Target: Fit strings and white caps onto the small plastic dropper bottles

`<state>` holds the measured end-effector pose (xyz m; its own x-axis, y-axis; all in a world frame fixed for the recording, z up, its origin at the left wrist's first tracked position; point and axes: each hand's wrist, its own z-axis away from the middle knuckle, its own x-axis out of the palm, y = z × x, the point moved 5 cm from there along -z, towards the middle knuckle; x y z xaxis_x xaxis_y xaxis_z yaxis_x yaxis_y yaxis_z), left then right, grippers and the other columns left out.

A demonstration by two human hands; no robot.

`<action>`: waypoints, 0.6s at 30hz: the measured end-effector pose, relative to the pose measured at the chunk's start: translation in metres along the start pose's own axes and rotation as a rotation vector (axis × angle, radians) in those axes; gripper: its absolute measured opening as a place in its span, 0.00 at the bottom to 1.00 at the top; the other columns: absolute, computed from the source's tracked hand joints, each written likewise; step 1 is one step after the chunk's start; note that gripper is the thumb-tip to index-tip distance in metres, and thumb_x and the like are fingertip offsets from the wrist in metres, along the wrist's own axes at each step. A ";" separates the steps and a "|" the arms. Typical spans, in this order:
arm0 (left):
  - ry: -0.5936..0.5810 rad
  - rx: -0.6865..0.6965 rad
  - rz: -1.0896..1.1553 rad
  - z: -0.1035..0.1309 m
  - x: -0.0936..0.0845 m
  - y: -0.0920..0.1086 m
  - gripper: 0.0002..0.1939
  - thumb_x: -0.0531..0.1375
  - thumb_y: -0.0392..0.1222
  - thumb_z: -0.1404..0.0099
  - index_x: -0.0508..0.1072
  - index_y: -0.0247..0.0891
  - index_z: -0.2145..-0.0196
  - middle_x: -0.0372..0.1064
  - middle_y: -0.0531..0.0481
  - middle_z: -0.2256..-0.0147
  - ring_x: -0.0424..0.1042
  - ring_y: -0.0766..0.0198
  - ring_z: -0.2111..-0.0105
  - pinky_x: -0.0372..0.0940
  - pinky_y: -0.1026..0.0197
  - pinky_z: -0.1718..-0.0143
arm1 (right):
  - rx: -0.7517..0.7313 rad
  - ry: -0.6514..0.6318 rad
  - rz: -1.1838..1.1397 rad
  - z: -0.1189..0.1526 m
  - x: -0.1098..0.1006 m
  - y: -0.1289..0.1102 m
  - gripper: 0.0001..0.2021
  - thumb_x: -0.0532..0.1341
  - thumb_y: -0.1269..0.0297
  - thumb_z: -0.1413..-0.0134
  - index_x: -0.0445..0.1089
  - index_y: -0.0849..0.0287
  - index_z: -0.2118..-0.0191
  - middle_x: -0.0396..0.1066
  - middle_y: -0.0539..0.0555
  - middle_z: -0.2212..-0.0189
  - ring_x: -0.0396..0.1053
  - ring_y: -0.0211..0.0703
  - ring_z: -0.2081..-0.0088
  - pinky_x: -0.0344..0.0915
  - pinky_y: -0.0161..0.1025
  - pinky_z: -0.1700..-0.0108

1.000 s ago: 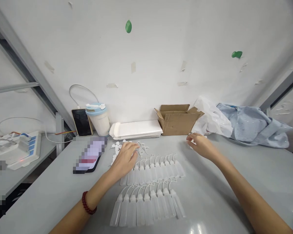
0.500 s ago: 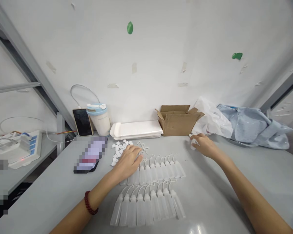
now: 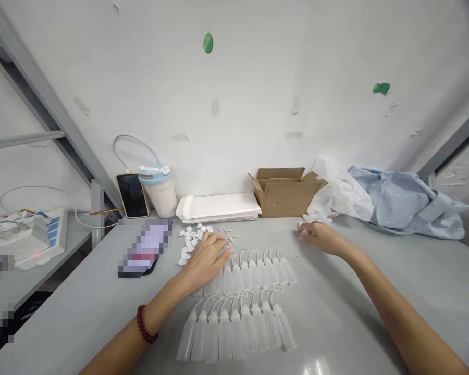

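Note:
My left hand (image 3: 208, 259) rests palm down over the left end of the back row of bottles, thumb apart from the fingers. Small white caps (image 3: 189, 239) lie scattered beside its fingers. Thin curved white tubes (image 3: 230, 237) lie just past the fingertips. Several translucent squeeze bottles with curved spouts form a back row (image 3: 254, 276) and a front row (image 3: 234, 333); my hand hides part of the back one. My right hand (image 3: 322, 238) hovers low near the cardboard box, fingers bent and thumb apart. A tiny white piece shows by its fingertips; no grip on it is visible.
Along the wall stand an open cardboard box (image 3: 285, 198), a stack of flat white boxes (image 3: 222, 207), a blue-lidded cup (image 3: 160, 192) and a phone (image 3: 133, 195). A white plastic bag (image 3: 344, 192) and blue cloth (image 3: 406, 203) lie at right. Another phone (image 3: 146, 247) lies at left.
My right hand has shifted slightly left and down, and the white piece seen between its fingers no longer shows there. My left hand has barely moved; the bottles are unchanged.

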<state>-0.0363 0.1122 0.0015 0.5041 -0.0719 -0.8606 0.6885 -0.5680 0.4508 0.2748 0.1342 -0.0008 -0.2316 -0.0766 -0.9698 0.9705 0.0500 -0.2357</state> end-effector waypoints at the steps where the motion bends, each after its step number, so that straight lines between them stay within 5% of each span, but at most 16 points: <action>1: -0.011 0.003 -0.011 0.000 0.001 0.000 0.17 0.47 0.47 0.32 0.70 0.38 0.54 0.65 0.44 0.56 0.58 0.54 0.51 0.57 0.49 0.50 | -0.003 0.004 0.002 0.000 0.001 0.000 0.12 0.54 0.65 0.48 0.72 0.57 0.60 0.68 0.56 0.69 0.68 0.45 0.69 0.61 0.37 0.67; 18: 0.062 -0.045 0.057 0.000 -0.005 0.004 0.17 0.50 0.51 0.34 0.69 0.38 0.57 0.62 0.44 0.55 0.61 0.54 0.52 0.61 0.50 0.52 | -0.126 0.176 -0.087 0.008 -0.012 -0.032 0.06 0.52 0.67 0.45 0.65 0.57 0.64 0.68 0.56 0.65 0.67 0.44 0.69 0.60 0.36 0.68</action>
<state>-0.0362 0.1101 0.0069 0.5738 -0.0515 -0.8174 0.6797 -0.5268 0.5104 0.2474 0.1259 0.0187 -0.3329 0.0880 -0.9389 0.9330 0.1755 -0.3143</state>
